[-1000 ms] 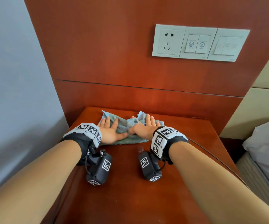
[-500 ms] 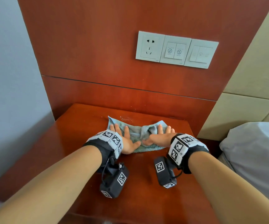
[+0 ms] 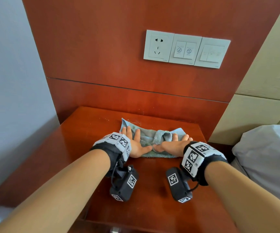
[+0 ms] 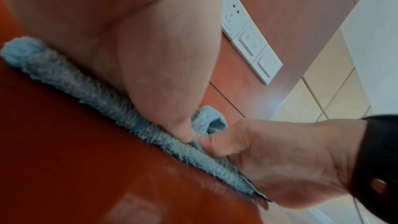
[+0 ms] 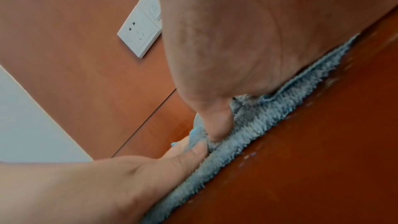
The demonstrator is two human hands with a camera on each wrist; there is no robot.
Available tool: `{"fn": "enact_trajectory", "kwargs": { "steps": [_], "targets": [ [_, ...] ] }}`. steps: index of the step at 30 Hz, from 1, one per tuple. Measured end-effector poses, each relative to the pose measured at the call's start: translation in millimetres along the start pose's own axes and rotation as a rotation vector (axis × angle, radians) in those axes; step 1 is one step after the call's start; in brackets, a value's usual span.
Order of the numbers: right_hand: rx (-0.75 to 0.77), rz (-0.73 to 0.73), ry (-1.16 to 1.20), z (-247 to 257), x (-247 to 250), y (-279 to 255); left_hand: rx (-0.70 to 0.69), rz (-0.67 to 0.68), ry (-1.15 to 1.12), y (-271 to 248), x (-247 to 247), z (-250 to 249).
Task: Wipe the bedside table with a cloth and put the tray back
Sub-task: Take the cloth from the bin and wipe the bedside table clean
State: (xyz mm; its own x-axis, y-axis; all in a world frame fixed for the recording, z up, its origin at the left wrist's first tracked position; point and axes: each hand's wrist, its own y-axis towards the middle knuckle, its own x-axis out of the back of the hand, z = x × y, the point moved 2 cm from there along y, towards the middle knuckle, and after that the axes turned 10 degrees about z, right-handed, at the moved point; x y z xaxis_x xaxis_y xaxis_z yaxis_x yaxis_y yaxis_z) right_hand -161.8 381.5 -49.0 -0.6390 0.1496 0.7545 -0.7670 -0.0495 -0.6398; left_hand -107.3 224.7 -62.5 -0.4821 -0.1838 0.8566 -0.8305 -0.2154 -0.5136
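Observation:
A light blue cloth [image 3: 150, 137] lies bunched on the reddish-brown bedside table [image 3: 78, 148], toward its back right. My left hand [image 3: 135, 142] presses flat on the cloth's left part with straight, spread fingers. My right hand [image 3: 174, 143] presses on its right part, fingers straight, thumbs nearly meeting in the middle. In the left wrist view the left hand [image 4: 150, 67] lies on the cloth [image 4: 86, 89], with the other thumb beside it. In the right wrist view the right hand [image 5: 226, 54] pushes the cloth [image 5: 258, 120] onto the table [image 5: 312, 159]. No tray is in view.
A wooden wall panel [image 3: 135, 64] rises behind the table, carrying a white socket and switch plates [image 3: 186, 49]. A grey wall [image 3: 9, 81] stands on the left. A beige padded headboard [image 3: 267, 81] and a white pillow [image 3: 267, 157] lie on the right.
Both hands have slid the cloth from the table's back left toward its back right. The cloth is more bunched in the middle now.

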Motion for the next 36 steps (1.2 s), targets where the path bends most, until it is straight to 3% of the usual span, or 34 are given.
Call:
{"fn": "enact_trajectory", "kwargs": {
  "steps": [4, 11, 19, 24, 27, 29, 33, 36],
  "targets": [
    [0.006, -0.044, -0.066, 45, -3, -21, 0.047, 0.024, 0.024, 14, 12, 50],
    [0.059, -0.036, 0.04, 138, -6, -30, 0.179, 0.028, -0.043, 36, 37, 131],
    [0.032, -0.073, 0.157, 182, 6, -13, 0.227, -0.002, -0.009, 70, 60, 161],
    [0.086, -0.095, 0.192, 182, -2, -3, 0.246, -0.033, -0.044, 73, 56, 160],
    [0.154, 0.066, 0.174, 180, -9, 14, 0.279, -0.054, -0.074, 65, 50, 146],
    [0.235, 0.098, 0.17, 164, 3, 9, 0.281, -0.057, -0.096, 57, 45, 128],
    [0.082, -0.054, 0.057, 105, 20, 4, 0.258, -0.069, -0.113, 45, 36, 80],
    [0.051, -0.052, 0.051, 63, 23, 9, 0.194, -0.071, -0.084, 41, 30, 39]
  ]
}}
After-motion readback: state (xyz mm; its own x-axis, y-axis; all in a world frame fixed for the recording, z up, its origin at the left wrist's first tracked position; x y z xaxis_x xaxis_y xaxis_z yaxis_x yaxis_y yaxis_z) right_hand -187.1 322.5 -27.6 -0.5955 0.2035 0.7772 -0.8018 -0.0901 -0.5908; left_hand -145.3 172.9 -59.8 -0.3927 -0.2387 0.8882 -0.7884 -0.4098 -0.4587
